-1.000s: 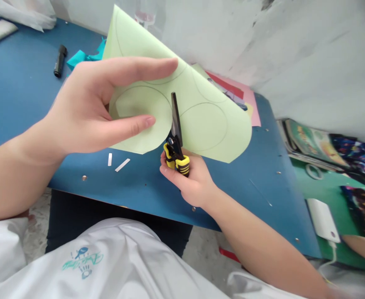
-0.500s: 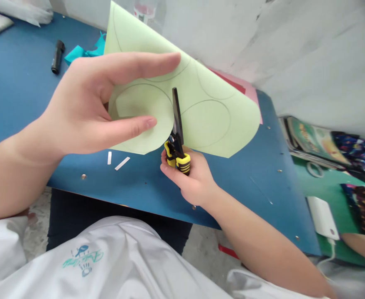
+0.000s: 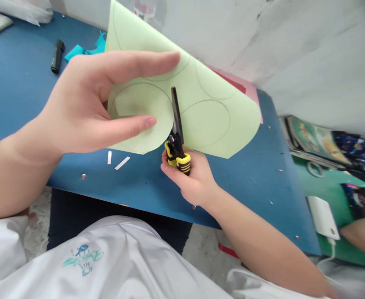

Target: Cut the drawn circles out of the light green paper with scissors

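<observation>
A pale green sheet of paper (image 3: 207, 120) with several circles drawn on it is held up above the blue table. My left hand (image 3: 85, 99) grips it at the left, thumb on the near face over one circle and index finger stretched along the upper part; the other fingers are hidden behind. In my right hand (image 3: 194, 176) are scissors (image 3: 176, 124) with black blades and yellow-and-black handles. Their blades point up and meet the paper at the right edge of the circle near my left thumb. The lower edge of that circle is cut free.
Two white strips (image 3: 122, 163) lie on the blue table (image 3: 244, 199). A black marker (image 3: 57, 56) and cyan scraps (image 3: 85, 52) are at the left. On the green table at right are a white power bank (image 3: 322, 217), a tape roll (image 3: 314, 169) and another person's arm (image 3: 364, 234).
My hands, the paper and the scissors have barely moved. At the far right, the other person's arm has shifted slightly upward.
</observation>
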The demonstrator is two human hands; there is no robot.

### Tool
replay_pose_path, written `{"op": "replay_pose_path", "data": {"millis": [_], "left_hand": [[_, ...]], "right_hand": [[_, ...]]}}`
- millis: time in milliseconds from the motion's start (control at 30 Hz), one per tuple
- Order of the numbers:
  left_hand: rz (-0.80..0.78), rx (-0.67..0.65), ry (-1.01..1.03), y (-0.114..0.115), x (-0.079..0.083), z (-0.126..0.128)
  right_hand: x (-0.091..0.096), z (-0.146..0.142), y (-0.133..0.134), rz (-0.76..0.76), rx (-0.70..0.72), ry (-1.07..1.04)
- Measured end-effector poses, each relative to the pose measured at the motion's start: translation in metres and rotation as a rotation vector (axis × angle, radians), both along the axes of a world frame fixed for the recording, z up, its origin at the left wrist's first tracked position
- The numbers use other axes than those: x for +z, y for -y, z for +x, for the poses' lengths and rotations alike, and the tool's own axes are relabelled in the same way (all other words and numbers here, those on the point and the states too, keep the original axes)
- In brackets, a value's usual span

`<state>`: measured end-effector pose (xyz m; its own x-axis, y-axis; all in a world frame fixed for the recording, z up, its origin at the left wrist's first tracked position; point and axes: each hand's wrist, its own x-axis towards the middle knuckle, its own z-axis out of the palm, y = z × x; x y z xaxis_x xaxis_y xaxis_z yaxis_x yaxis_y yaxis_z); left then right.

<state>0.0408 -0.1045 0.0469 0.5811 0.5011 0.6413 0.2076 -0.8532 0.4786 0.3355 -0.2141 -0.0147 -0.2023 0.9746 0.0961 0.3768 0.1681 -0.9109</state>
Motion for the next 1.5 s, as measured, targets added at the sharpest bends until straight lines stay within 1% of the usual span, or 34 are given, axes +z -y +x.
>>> {"op": "replay_pose_path", "data": {"millis": [167,300,400,500,600,867,1033,1200,1333,1367,1433,1500], "left_hand": [[0.01,0.001,-0.012,0.0,0.0,-0.001],[-0.063,-0.017,0.007,-0.002,0.003,-0.002],[-0.102,-0.038,0.012,-0.003,0.004,-0.003],[-0.078,-0.054,-0.02,-0.001,0.006,-0.004],[-0.091,-0.038,-0.065,0.0,0.009,-0.005],[-0.068,-0.024,-0.059,-0.004,0.007,-0.006],[-0.006,-0.069,-0.046,-0.005,0.008,-0.005],[-0.046,-0.017,-0.093,-0.002,0.011,-0.003],[-0.044,-0.07,-0.044,-0.004,0.006,-0.003],[-0.054,-0.069,-0.034,-0.004,0.005,-0.002],[-0.08,-0.022,-0.041,-0.005,0.003,0.0],[-0.07,0.023,-0.068,-0.004,0.002,0.001]], "right_hand": [[-0.001,0.0,0.001,0.001,-0.005,0.004],[-0.001,0.001,0.001,-0.008,-0.011,0.005],[-0.002,0.003,0.001,-0.046,-0.016,-0.005],[-0.003,0.004,0.001,-0.068,-0.027,-0.011],[-0.004,0.005,0.001,-0.065,-0.026,-0.002],[-0.003,0.007,0.002,-0.058,-0.015,0.018],[-0.003,0.008,0.002,-0.072,-0.022,0.026],[0.0,0.009,0.001,-0.094,-0.009,0.035],[0.004,0.01,-0.001,-0.156,0.007,0.013],[0.005,0.01,-0.001,-0.178,0.012,0.004],[0.008,0.01,-0.003,-0.215,0.016,-0.009],[0.012,0.01,-0.004,-0.241,0.02,-0.01]]}}
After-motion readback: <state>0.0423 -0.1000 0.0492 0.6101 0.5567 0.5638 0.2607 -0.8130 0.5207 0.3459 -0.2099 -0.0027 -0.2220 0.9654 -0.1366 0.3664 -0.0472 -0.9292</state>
